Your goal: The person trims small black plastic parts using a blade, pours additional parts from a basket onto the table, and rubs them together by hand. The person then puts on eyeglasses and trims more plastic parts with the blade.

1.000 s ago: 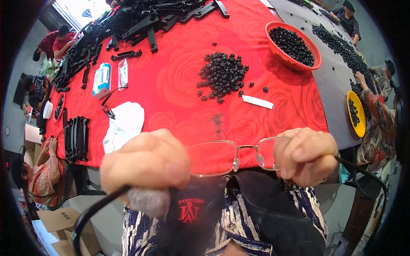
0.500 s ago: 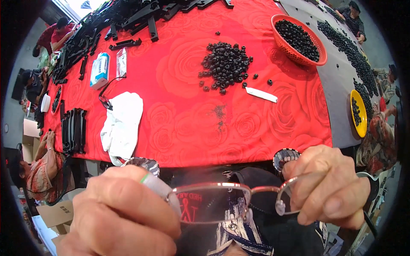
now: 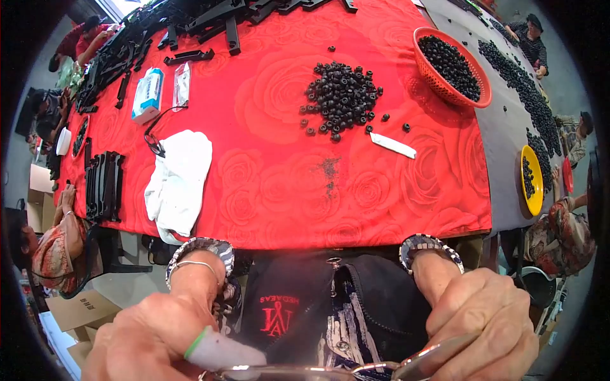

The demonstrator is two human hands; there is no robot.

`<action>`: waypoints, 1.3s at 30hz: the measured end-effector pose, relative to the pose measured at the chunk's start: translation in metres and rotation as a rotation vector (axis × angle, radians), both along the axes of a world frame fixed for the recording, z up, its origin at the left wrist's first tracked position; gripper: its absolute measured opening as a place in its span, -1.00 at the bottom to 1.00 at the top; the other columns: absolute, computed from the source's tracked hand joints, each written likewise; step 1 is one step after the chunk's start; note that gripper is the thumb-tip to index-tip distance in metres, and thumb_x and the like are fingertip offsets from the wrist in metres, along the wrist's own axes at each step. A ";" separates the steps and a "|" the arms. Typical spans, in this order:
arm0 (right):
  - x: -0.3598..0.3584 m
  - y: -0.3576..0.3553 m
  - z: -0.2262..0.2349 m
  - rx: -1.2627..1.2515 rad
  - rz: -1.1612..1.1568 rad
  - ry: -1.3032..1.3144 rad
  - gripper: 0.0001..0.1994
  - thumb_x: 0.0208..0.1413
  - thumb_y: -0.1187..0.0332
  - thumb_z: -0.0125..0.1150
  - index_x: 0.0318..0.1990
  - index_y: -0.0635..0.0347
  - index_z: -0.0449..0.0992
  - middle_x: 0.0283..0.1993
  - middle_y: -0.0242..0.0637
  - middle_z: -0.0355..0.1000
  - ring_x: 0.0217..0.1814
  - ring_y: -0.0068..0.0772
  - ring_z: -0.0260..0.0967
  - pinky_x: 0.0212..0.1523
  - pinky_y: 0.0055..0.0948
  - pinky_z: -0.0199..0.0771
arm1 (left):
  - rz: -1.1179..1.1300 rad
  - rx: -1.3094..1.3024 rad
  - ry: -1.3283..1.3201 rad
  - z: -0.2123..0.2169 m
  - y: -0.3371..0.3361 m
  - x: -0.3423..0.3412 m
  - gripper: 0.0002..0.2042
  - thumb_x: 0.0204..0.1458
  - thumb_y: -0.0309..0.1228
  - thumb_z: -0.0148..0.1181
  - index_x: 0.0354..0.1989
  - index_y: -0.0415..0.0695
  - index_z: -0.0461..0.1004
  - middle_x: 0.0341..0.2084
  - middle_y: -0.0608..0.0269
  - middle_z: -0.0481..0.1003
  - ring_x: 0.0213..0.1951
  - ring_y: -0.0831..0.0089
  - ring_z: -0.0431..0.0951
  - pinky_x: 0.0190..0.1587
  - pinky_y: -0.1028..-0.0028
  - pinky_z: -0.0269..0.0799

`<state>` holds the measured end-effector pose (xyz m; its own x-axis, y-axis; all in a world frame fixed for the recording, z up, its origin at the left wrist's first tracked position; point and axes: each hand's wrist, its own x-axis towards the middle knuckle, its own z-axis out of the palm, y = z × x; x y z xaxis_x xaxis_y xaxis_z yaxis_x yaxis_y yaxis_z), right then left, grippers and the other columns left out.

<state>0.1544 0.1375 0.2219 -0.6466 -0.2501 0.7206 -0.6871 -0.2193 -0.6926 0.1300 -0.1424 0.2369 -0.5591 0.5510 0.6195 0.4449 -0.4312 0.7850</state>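
Observation:
A pair of thin metal-rimmed eyeglasses (image 3: 438, 357) is at the lower edge, partly cut off by the picture. My left hand (image 3: 149, 327) is closed at the left end of the frame. On one of its fingers sits a white finger cover (image 3: 222, 351) with a green rim. Closed fingers of my right hand (image 3: 486, 311) grip the other side, close to the right lens. Beyond my hands, a heap of small black ring-shaped parts (image 3: 343, 95) lies on the red rose-patterned tablecloth (image 3: 273, 197). A white cloth (image 3: 181, 181) rests at the table's near left.
Back right stands a red basket (image 3: 424, 70) of black parts; a yellow dish (image 3: 539, 184) is farther right. A white strip (image 3: 393, 145) lies beside the heap. At left are a blue-and-white box (image 3: 148, 95) and black brackets (image 3: 105, 187). Several people sit around.
The eyeglasses have shifted down to the lower edge and now show nearly edge-on. Both hands moved lower with them, exposing my wrists and the black garment.

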 end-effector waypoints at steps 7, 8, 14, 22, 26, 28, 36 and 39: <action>0.006 -0.022 0.006 0.032 -0.127 0.015 -0.79 0.16 0.18 -0.13 -0.35 0.08 0.35 -0.52 -0.47 0.35 -0.69 -0.66 0.10 -0.76 -0.62 0.08 | 0.134 0.066 -0.106 -0.014 0.014 -0.014 -0.91 -0.08 -0.49 0.03 -0.54 -0.07 0.27 -0.59 0.38 0.27 -0.47 0.45 0.30 -0.28 0.38 0.38; 0.011 -0.021 0.009 0.145 -0.189 -0.005 -0.81 0.15 0.19 -0.12 -0.35 0.07 0.34 -0.52 -0.49 0.34 -0.68 -0.67 0.10 -0.73 -0.63 0.09 | 0.137 0.078 -0.120 -0.016 0.015 -0.015 -0.92 -0.08 -0.49 0.03 -0.53 -0.07 0.27 -0.59 0.38 0.27 -0.47 0.46 0.30 -0.29 0.38 0.37; -0.005 0.000 0.021 0.281 0.115 -0.257 -0.83 0.10 0.17 -0.08 -0.32 0.02 0.36 -0.51 -0.41 0.32 -0.61 -0.62 0.12 -0.64 -0.54 0.17 | 0.181 0.144 -0.176 -0.029 0.023 -0.035 -0.93 -0.07 -0.49 0.04 -0.50 -0.09 0.28 -0.58 0.37 0.26 -0.48 0.47 0.30 -0.32 0.40 0.36; 0.009 0.000 0.013 0.243 0.055 -0.155 -0.61 0.12 -0.08 -0.28 -0.36 0.00 0.34 -0.54 -0.38 0.33 -0.58 -0.53 0.14 -0.59 -0.54 0.13 | 0.232 0.224 -0.232 -0.048 0.003 -0.022 -0.94 -0.06 -0.48 0.04 -0.45 -0.13 0.29 -0.57 0.36 0.26 -0.50 0.48 0.29 -0.36 0.42 0.34; 0.006 -0.015 -0.010 0.036 -0.088 0.048 -0.64 0.04 -0.08 -0.04 -0.22 -0.02 0.29 -0.54 -0.42 0.34 -0.58 -0.52 0.14 -0.61 -0.50 0.12 | 0.250 0.278 -0.260 -0.060 0.008 -0.027 -0.93 -0.05 -0.48 0.05 -0.43 -0.14 0.29 -0.56 0.35 0.26 -0.51 0.49 0.29 -0.39 0.43 0.32; 0.010 -0.027 -0.019 0.000 -0.195 0.152 -0.65 -0.03 0.02 0.09 -0.18 -0.02 0.27 -0.52 -0.44 0.35 -0.55 -0.52 0.16 -0.60 -0.50 0.13 | 0.265 0.309 -0.267 -0.064 0.009 -0.023 -0.93 -0.05 -0.48 0.05 -0.42 -0.15 0.30 -0.56 0.35 0.26 -0.51 0.49 0.29 -0.40 0.44 0.32; 0.016 0.002 -0.012 -0.085 -0.217 0.221 -0.55 -0.22 0.38 0.31 -0.13 -0.03 0.26 -0.46 -0.50 0.35 -0.41 -0.56 0.21 -0.52 -0.55 0.29 | 0.285 0.423 -0.329 -0.072 -0.034 -0.014 -0.90 -0.04 -0.47 0.05 -0.37 -0.19 0.31 -0.55 0.34 0.26 -0.53 0.51 0.28 -0.44 0.46 0.30; 0.025 0.008 0.000 0.238 -0.072 -0.030 -0.58 -0.21 0.43 0.27 -0.14 -0.03 0.27 -0.43 -0.51 0.34 -0.41 -0.56 0.21 -0.42 -0.47 0.38 | 0.338 0.457 -0.327 -0.082 -0.009 -0.025 -0.89 -0.03 -0.47 0.06 -0.35 -0.20 0.31 -0.54 0.33 0.26 -0.53 0.51 0.28 -0.46 0.47 0.29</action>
